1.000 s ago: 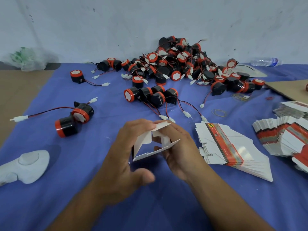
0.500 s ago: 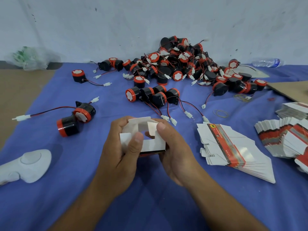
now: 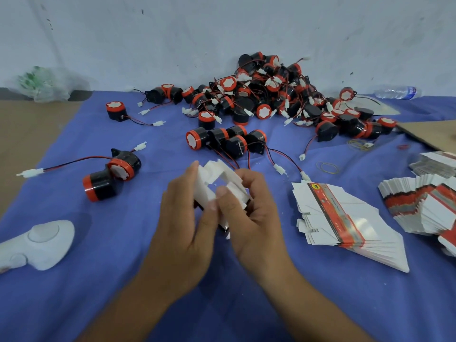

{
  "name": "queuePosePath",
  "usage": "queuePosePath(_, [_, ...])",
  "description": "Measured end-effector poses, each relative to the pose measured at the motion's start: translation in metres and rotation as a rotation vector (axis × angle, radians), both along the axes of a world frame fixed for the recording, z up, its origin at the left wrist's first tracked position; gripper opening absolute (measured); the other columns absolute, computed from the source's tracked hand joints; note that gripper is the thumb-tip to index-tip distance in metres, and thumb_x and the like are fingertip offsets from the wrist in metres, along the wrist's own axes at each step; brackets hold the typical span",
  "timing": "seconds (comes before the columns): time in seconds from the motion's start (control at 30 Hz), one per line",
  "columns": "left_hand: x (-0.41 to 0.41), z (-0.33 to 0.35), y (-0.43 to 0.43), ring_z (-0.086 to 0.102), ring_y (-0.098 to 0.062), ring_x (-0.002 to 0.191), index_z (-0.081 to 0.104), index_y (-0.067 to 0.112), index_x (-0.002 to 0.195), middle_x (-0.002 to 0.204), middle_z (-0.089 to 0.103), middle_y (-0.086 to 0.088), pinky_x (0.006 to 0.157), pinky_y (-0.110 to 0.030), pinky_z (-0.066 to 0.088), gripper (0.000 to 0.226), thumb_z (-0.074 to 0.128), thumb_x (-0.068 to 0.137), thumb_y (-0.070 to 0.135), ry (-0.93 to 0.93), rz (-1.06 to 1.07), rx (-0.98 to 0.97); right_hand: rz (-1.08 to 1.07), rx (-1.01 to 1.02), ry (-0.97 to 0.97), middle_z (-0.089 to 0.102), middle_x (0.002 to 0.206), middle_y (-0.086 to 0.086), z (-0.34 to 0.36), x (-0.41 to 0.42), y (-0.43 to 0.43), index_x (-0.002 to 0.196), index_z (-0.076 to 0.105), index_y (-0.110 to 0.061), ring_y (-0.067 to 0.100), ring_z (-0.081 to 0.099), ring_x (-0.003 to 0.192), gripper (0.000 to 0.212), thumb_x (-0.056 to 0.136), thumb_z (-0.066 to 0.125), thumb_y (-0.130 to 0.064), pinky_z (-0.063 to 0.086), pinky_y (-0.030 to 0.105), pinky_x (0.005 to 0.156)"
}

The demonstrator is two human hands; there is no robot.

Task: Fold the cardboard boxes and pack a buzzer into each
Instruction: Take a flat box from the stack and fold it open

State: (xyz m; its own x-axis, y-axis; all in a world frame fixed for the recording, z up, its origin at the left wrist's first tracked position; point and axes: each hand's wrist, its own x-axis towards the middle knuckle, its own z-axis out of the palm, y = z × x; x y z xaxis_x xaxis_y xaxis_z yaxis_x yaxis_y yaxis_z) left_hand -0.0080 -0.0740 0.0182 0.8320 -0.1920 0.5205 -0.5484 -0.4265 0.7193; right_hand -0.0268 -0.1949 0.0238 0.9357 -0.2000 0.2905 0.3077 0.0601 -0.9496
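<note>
A small white cardboard box (image 3: 219, 186), apparently half-folded though blurred, is gripped by the left hand (image 3: 183, 228) and the right hand (image 3: 251, 213) with curled fingers above a blue cloth (image 3: 123, 280).

Single head-worn view, down and forward, close above blue cloth (image 3: 118, 287)

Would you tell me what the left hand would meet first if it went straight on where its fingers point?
Probably the small cluster of buzzers beyond the left hand and the cardboard box it grips; depth is unclear.
</note>
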Motion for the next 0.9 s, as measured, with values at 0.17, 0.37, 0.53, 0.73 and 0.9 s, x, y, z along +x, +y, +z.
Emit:
queuePosePath(0.17, [0.000, 0.002, 0.005, 0.030, -0.008, 0.134, 0.022, 0.015, 0.152, 0.146, 0.030, 0.003, 0.110, -0.021, 0.026, 0.083, 0.052, 0.083, 0.050, -0.094, -0.128, 0.202, 0.121, 0.096, 0.108, 0.063, 0.073, -0.010, 0.001, 0.000, -0.009, 0.094, 0.050, -0.017, 0.010, 0.055, 0.060, 0.022, 0.087, 0.066, -0.030, 0.045, 0.025, 0.052])
queuePosePath(0.37, [0.008, 0.010, 0.009, 0.050, -0.005, 0.115, 0.048, 0.010, 0.142, 0.131, 0.050, -0.003, 0.085, -0.019, 0.047, 0.078, 0.063, 0.078, 0.051, -0.202, -0.054, 0.204, 0.342, 0.201, 0.213, 0.060, 0.084, -0.003, 0.006, 0.002, -0.019, 0.090, 0.057, -0.016, 0.015, 0.053, 0.078, 0.033, 0.084, 0.064, -0.047, 0.040, 0.034, 0.072])
queuePosePath(0.53, [0.009, 0.007, 0.010, 0.054, -0.015, 0.111, 0.053, 0.012, 0.139, 0.126, 0.051, -0.004, 0.084, -0.026, 0.049, 0.076, 0.065, 0.076, 0.053, -0.198, -0.045, 0.213, 0.325, 0.248, 0.249, 0.059, 0.091, 0.005, 0.010, 0.002, -0.021, 0.095, 0.054, -0.015, 0.022, 0.050, 0.088, 0.029, 0.089, 0.057, -0.043, 0.039, 0.030, 0.075])
queuePosePath(0.73, [0.006, 0.004, 0.005, 0.051, -0.026, 0.106, 0.047, 0.008, 0.143, 0.126, 0.050, -0.008, 0.087, -0.030, 0.042, 0.086, 0.061, 0.076, 0.060, -0.229, 0.035, 0.304, 0.352, -0.013, 0.176, 0.071, 0.117, 0.000, 0.007, 0.002, -0.021, 0.129, 0.056, -0.027, 0.019, 0.068, 0.108, 0.031, 0.099, 0.055, -0.030, 0.056, 0.028, 0.085])
queuePosePath(0.9, [0.005, 0.000, 0.004, 0.043, -0.014, 0.112, 0.038, 0.005, 0.144, 0.124, 0.040, 0.009, 0.093, -0.012, 0.031, 0.095, 0.064, 0.068, 0.056, -0.135, 0.025, 0.184, 0.261, -0.228, 0.088, 0.069, 0.113, -0.012, 0.004, 0.003, -0.021, 0.134, 0.057, -0.026, 0.007, 0.064, 0.107, 0.030, 0.105, 0.048, -0.022, 0.052, 0.025, 0.089])
